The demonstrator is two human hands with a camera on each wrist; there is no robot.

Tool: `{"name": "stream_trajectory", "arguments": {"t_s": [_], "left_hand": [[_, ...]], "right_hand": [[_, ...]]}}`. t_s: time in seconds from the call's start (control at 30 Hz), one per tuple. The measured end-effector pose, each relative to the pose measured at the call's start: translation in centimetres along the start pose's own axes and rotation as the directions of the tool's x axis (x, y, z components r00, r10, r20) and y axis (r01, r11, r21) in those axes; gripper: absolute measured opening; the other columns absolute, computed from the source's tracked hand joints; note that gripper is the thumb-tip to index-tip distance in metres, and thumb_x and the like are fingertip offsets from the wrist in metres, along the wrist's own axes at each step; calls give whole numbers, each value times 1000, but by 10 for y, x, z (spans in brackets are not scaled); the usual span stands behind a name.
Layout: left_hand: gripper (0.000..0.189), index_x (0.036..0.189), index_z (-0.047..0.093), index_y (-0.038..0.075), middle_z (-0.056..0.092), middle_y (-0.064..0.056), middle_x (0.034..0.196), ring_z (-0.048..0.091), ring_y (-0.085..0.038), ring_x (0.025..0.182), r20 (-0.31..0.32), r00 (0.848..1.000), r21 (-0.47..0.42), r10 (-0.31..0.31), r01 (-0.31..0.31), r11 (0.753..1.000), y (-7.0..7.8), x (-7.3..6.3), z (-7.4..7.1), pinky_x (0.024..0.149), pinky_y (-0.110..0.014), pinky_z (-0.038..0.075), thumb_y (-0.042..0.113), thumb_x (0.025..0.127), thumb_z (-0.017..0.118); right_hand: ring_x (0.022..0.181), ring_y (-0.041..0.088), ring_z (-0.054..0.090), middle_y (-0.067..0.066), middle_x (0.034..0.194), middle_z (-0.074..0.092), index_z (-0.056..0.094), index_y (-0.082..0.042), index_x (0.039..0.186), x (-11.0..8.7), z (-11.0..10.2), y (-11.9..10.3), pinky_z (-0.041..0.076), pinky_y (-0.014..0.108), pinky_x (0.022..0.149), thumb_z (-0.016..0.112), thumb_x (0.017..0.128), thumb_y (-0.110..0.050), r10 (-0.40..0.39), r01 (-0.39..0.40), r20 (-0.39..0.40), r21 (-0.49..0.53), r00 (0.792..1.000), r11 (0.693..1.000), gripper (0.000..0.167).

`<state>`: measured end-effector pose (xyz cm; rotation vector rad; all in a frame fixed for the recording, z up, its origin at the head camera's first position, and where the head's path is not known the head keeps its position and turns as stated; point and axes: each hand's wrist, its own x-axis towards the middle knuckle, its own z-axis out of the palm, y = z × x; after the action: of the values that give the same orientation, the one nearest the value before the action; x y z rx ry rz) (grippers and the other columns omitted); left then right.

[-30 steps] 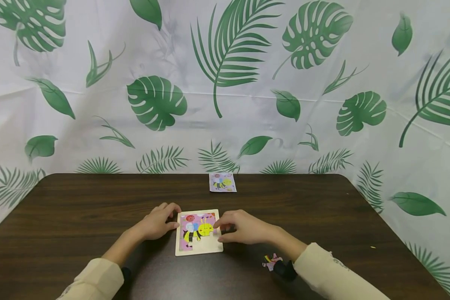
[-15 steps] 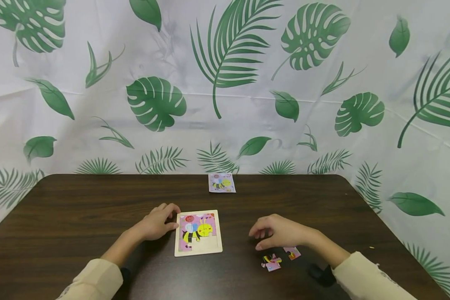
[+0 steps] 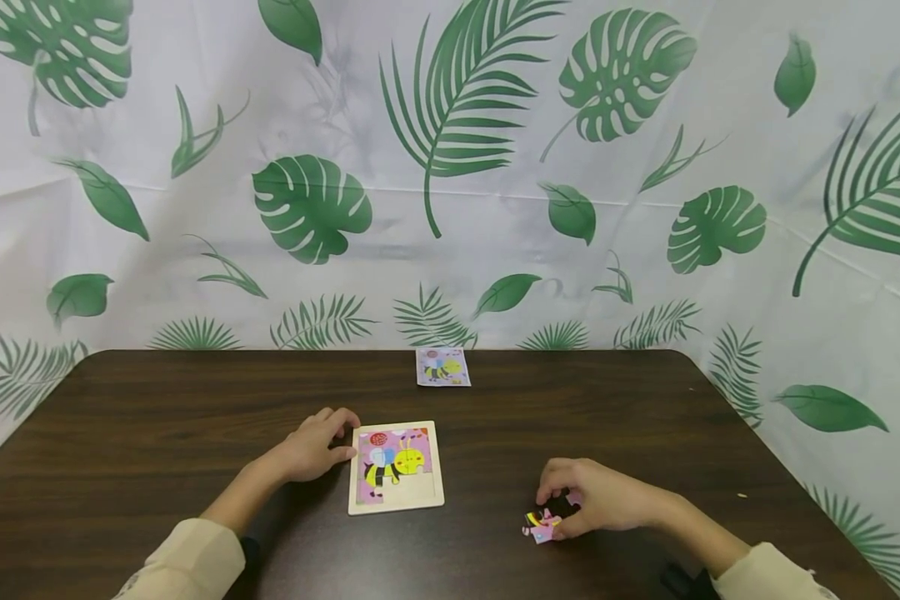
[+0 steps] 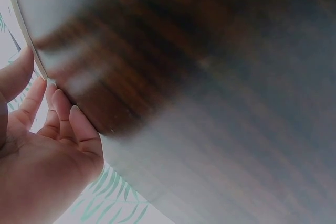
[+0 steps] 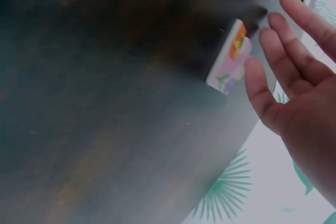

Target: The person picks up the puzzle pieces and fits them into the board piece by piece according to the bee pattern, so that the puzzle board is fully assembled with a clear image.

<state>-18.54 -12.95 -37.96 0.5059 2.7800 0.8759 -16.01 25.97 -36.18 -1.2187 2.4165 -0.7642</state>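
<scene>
A square wooden jigsaw puzzle board [image 3: 396,505] with a bee picture lies on the table, its lower right part bare wood. My left hand [image 3: 311,446] holds the board's left edge, thumb on the side and index finger at the upper corner. In the left wrist view only a strip of the board's rim [image 4: 22,17] shows beside the thumb. My right hand [image 3: 607,497] is over loose puzzle pieces, thumb and fingers apart around a bee-striped piece [image 3: 542,528]. A pink piece with an orange corner [image 5: 231,61] lies beside its fingers in the right wrist view; no grip shows.
A small printed bee picture card [image 3: 442,367] lies at the far edge of the dark wooden table [image 3: 195,400]. Behind the table hangs a white cloth [image 3: 450,250] with green leaves. A tiny yellowish scrap [image 3: 742,496] is on the table at right.
My right hand has left the board's right side and moved right and nearer, down to the loose pieces. The left hand has stayed at the board's left edge.
</scene>
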Motion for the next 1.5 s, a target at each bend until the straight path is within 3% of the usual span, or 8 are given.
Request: {"name": "stream_trajectory", "arguments": {"t_s": [0.53,0.87,1.17,1.5], "left_hand": [[28,110,50,9,46,-7,94,44,-26,90,17,1000,-18,-12,13,1000,1,-2,-1,75,-46,38,12,86,63],[26,110,50,8,46,-7,94,44,-27,90,14,1000,-39,-7,8,999,0,-2,-1,74,-45,37,16,87,61],[30,110,50,11,45,-5,94,43,-26,90,6,1000,-27,-6,6,1000,-3,0,1,71,-45,37,21,86,64],[29,109,49,12,44,-5,93,42,-25,88,3,1000,-13,-10,10,1000,-2,0,1,70,-44,35,21,86,64]], "right_hand": [[91,10,44,-10,105,45,56,-22,93,-9,18,-2,39,27,70,72,75,-15,9,-28,-107,-172,994,985,26],[90,10,43,-9,106,45,55,-25,92,-10,19,-3,37,26,68,71,76,-15,41,-57,-99,-159,994,986,25],[87,7,41,-13,102,45,55,-23,92,-8,19,-3,30,25,72,71,75,-15,-6,-18,-112,-213,994,977,25],[83,4,43,-15,94,47,53,-21,91,-2,16,-4,34,24,71,72,75,-15,-35,10,-115,-211,993,977,26]]}}
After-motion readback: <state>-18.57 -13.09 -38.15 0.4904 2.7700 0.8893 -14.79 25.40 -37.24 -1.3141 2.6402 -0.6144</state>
